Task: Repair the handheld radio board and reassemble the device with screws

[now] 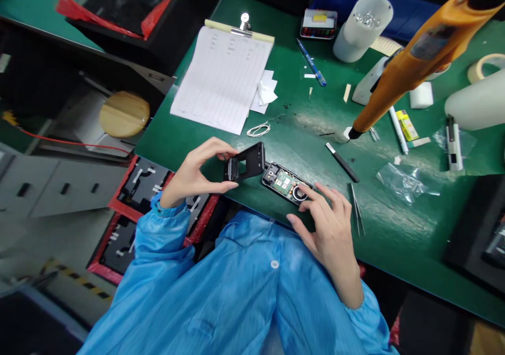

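Observation:
My left hand (201, 170) grips a black plastic housing (252, 161) with a square window, held tilted between thumb and fingers near the table's front edge. Just right of it lies an opened handheld device (281, 180), its green circuit board and a round ring-shaped part facing up. My right hand (329, 218) has its fingers spread, with fingertips resting at the device's right end by the round part. Tweezers (357, 210) lie to the right of that hand. A black-handled flat tool (342, 163) lies beyond it.
An orange electric screwdriver (418, 50) hangs over the right side. A clipboard with paper (224, 76) lies at the back left, near a coiled white cable (259, 130). A plastic bag (406, 181), a blue pen (311, 62) and a white cup of screws (363, 26) are also on the table.

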A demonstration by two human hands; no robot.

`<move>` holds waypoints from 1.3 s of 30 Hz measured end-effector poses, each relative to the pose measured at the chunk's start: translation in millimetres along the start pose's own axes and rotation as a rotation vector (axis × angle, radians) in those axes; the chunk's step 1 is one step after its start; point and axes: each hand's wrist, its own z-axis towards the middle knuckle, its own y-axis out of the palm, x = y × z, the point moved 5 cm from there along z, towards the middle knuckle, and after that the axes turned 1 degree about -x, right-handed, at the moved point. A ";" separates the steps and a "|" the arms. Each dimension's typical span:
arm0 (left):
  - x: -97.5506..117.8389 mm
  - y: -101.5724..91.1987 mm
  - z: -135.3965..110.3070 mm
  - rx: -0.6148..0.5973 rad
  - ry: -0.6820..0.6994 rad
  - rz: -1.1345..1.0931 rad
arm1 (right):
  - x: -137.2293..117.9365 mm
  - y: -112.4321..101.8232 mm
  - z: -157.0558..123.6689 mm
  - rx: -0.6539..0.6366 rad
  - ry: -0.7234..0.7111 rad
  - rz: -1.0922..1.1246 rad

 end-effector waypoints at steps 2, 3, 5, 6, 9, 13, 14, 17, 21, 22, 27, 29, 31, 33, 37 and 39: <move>0.2 3.4 -6.1 0.003 -0.015 0.004 | 1.5 2.0 5.5 -0.023 -0.016 -0.024; 0.3 4.6 -9.4 0.005 -0.025 0.008 | 2.3 2.7 7.8 -0.037 -0.028 -0.033; 1.0 6.3 -16.0 0.011 -0.042 0.015 | 3.6 3.4 11.8 -0.067 -0.056 -0.049; 1.6 7.0 -19.0 0.014 -0.047 0.017 | 3.9 3.5 13.6 -0.078 -0.070 -0.058; 3.2 8.7 -26.7 0.027 -0.065 0.014 | 3.3 3.3 18.3 -0.091 -0.103 -0.102; 3.3 9.9 -32.1 0.050 -0.090 0.005 | -0.1 4.0 24.1 -0.098 -0.130 -0.155; 3.2 10.1 -32.5 0.051 -0.090 0.003 | -0.8 4.2 25.2 -0.102 -0.132 -0.163; 2.7 10.3 -31.7 0.047 -0.090 0.001 | -1.7 4.7 27.1 -0.116 -0.135 -0.188; 3.2 12.1 -27.8 0.050 -0.096 -0.004 | -1.7 7.1 25.7 -0.132 -0.130 -0.175; 3.9 13.6 -26.7 0.053 -0.092 -0.009 | -1.2 7.9 25.1 -0.128 -0.121 -0.161; 6.8 26.1 -23.4 0.093 -0.075 -0.059 | 4.5 12.3 21.7 -0.127 -0.065 -0.106; 6.5 30.2 -24.3 0.104 -0.085 -0.059 | 6.2 11.0 19.8 -0.098 -0.047 -0.062; 5.8 31.7 -26.4 0.106 -0.099 -0.050 | 6.8 7.1 16.8 -0.025 -0.020 -0.016; 5.3 30.5 -29.3 0.104 -0.112 -0.043 | 5.9 3.6 12.6 0.050 0.011 0.021; 4.9 25.5 -34.9 0.106 -0.146 -0.027 | 2.2 4.4 5.9 0.093 0.036 0.047; 5.3 24.6 -36.3 0.108 -0.152 -0.021 | 1.6 6.9 4.9 0.096 0.043 0.045</move>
